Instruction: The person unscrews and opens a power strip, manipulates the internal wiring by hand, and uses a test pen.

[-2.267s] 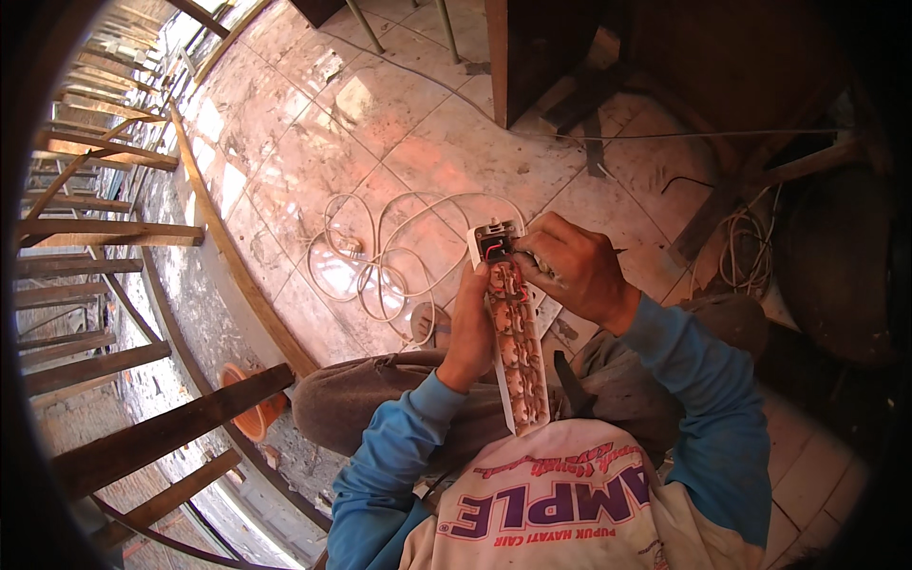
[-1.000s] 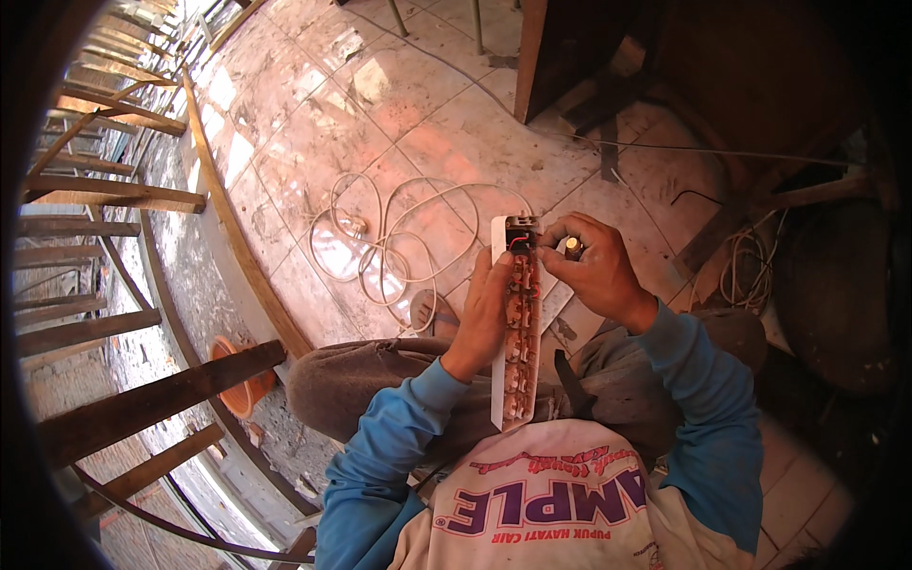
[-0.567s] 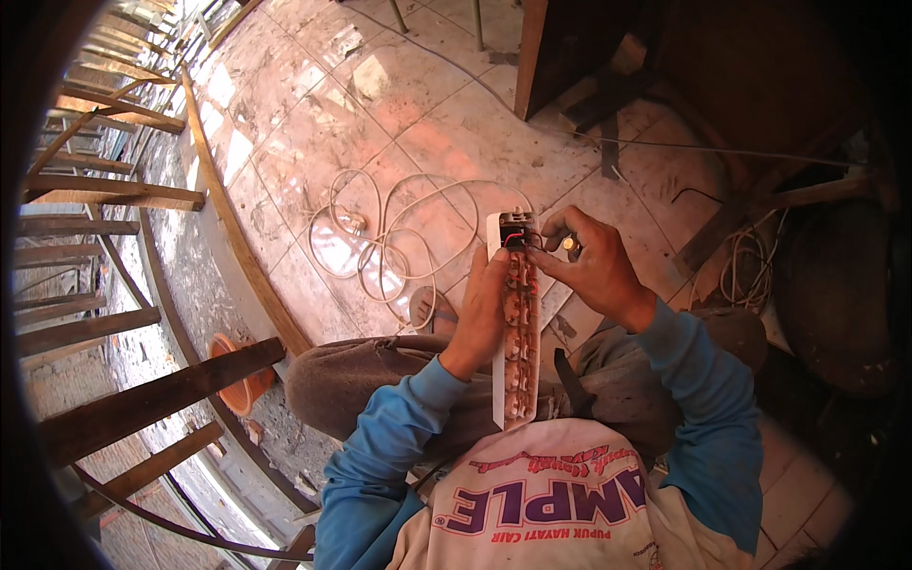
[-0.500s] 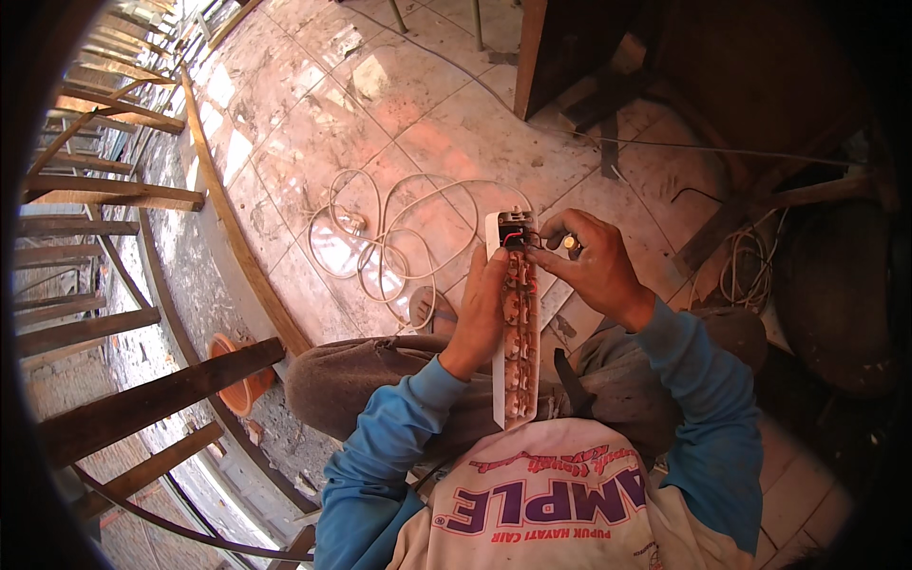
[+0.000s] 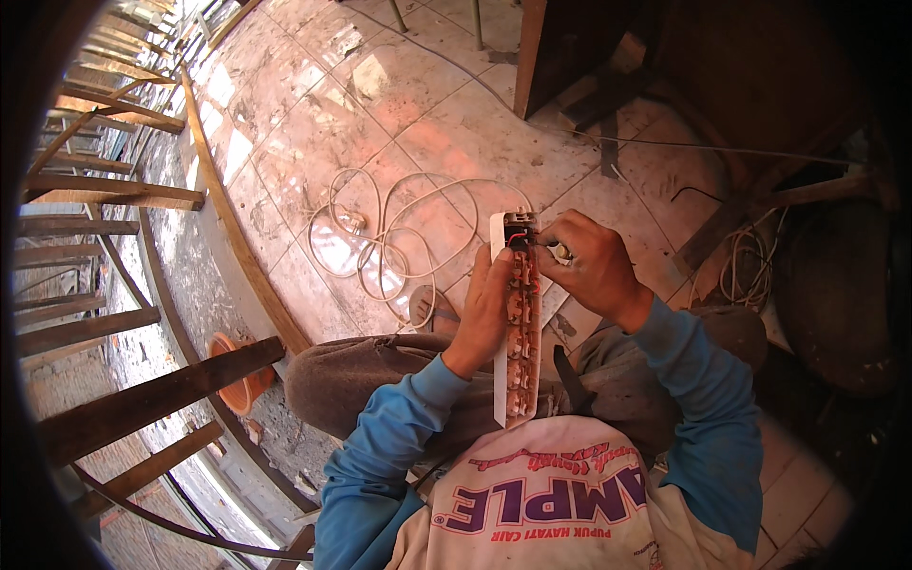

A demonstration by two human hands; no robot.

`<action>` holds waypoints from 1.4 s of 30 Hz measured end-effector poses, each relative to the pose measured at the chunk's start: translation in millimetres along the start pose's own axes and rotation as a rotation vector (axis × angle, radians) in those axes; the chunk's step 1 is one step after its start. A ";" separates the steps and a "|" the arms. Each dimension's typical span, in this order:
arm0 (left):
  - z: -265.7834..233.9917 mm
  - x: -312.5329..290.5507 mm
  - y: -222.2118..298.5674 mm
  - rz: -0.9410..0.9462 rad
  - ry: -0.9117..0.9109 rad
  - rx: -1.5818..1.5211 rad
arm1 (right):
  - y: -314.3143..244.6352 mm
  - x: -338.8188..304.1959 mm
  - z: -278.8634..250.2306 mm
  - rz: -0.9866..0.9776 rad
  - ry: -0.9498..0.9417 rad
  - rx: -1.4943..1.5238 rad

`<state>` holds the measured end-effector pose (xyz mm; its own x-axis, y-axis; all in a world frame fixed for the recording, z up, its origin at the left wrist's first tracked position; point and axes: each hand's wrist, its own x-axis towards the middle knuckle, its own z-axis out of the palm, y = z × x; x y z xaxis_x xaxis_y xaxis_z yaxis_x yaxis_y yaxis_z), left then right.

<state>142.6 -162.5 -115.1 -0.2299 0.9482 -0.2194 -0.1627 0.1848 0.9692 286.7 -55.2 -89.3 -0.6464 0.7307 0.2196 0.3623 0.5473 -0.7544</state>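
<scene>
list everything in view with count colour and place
Long white plastic socket strip: 1, white, centre
Thin red wire: 1 or more, red, inside strip
Unclear small yellowish object: 1, yellowish, right of strip
Looped white cable: 1, white, left of centre
Coiled pale cable: 1, pale, right
Round orange pot: 1, orange, lower left
Long brown wooden beams: several, brown, far left
Flat dark-brown wooden panel: 1, dark brown, upper right
Square pinkish floor tiles: many, pinkish, underneath
Blue cloth sleeves: 2, blue, lower centre
Left hand: 1, bare, on strip
Right hand: 1, bare, around object
</scene>
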 end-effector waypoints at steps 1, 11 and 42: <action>0.4 0.0 -0.4 0.011 0.003 0.009 | 0.3 -0.5 0.5 -0.026 0.007 -0.037; -5.8 4.7 -15.5 -0.138 0.010 -0.224 | 4.5 -0.7 -0.9 -0.324 0.065 -0.185; -19.3 4.1 19.3 -0.174 0.006 -0.460 | -12.8 11.4 -3.8 -0.084 0.041 0.217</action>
<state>120.0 -160.1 -99.5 -0.1671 0.9115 -0.3757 -0.6056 0.2058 0.7687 277.3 -52.3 -74.8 -0.6384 0.7049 0.3090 0.1527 0.5095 -0.8468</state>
